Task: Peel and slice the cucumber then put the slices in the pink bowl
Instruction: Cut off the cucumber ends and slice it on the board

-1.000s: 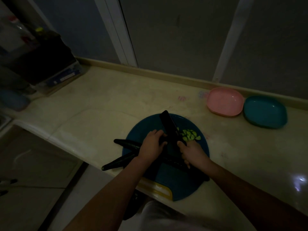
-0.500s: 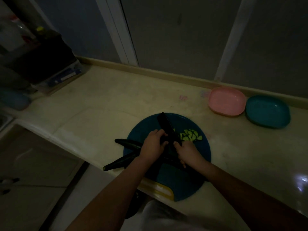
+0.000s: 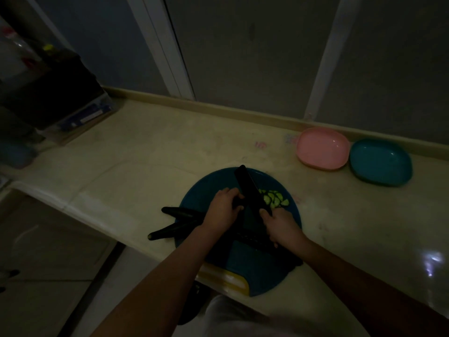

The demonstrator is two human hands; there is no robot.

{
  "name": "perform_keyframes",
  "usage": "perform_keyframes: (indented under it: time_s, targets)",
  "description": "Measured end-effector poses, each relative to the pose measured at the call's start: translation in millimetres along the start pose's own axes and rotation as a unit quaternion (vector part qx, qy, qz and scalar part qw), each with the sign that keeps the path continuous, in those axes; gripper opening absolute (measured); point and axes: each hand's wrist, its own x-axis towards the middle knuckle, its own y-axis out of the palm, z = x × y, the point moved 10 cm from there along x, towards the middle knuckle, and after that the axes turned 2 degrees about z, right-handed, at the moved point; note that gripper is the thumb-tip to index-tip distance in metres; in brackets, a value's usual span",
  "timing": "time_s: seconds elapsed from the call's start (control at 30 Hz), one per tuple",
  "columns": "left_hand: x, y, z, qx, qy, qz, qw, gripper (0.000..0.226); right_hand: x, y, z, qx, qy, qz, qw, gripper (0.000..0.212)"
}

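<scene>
A round blue cutting board (image 3: 201, 198) lies at the counter's front edge. My right hand (image 3: 283, 228) grips the handle of a dark knife (image 3: 249, 188) whose blade points away over the board. My left hand (image 3: 222, 210) holds a dark cucumber piece (image 3: 237, 203) against the blade's left side. Several pale green cucumber slices (image 3: 274, 198) lie just right of the blade. The pink bowl (image 3: 323, 148) stands at the back right, with nothing visible inside it.
Two whole dark cucumbers (image 3: 179, 212) (image 3: 167, 232) lie at the board's left edge, and another dark cucumber (image 3: 252, 238) lies across the board under my wrists. A teal bowl (image 3: 380, 161) touches the pink one. Dark boxes (image 3: 73, 103) fill the far left.
Both hands stay over the board. The knife and my right hand shifted slightly left and then back to the right; the pile of slices looks the same.
</scene>
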Motion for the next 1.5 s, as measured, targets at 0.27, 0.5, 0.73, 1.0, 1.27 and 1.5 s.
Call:
perform_keyframes:
  time_s: [0.27, 0.5, 0.73, 1.0, 1.27, 1.5]
  targets:
    - [-1.7, 2.1, 2.0, -0.006, -0.01, -0.006, 1.0, 0.021, -4.0, 1.2, 3.0, 0.042, 0.003, 0.002, 0.999, 0.039]
    - [-2.1, 2.0, 2.5, -0.017, -0.011, -0.011, 1.0, 0.022, -6.2, -0.7, 6.5, 0.051, -0.01, 0.0, 0.999, 0.039]
    - [-3.1, 2.0, 2.0, -0.02, -0.006, -0.011, 1.0, 0.021, -7.1, 2.2, 8.9, 0.02, -0.02, -0.004, 1.0, 0.043]
    - [-3.9, 3.7, 0.7, -0.006, -0.01, -0.005, 1.0, 0.025, 4.5, 11.5, 22.1, -0.059, -0.022, -0.012, 0.998, 0.049]
    - [-13.1, 0.5, 0.0, 0.037, 0.016, -0.014, 0.999, 0.029, 3.7, 3.4, 13.6, -0.077, -0.016, -0.014, 0.997, 0.045]
    - [-13.5, -2.5, 1.0, 0.003, -0.017, -0.042, 0.999, 0.023, -0.5, -3.9, 12.3, -0.018, -0.016, 0.0, 1.0, 0.046]
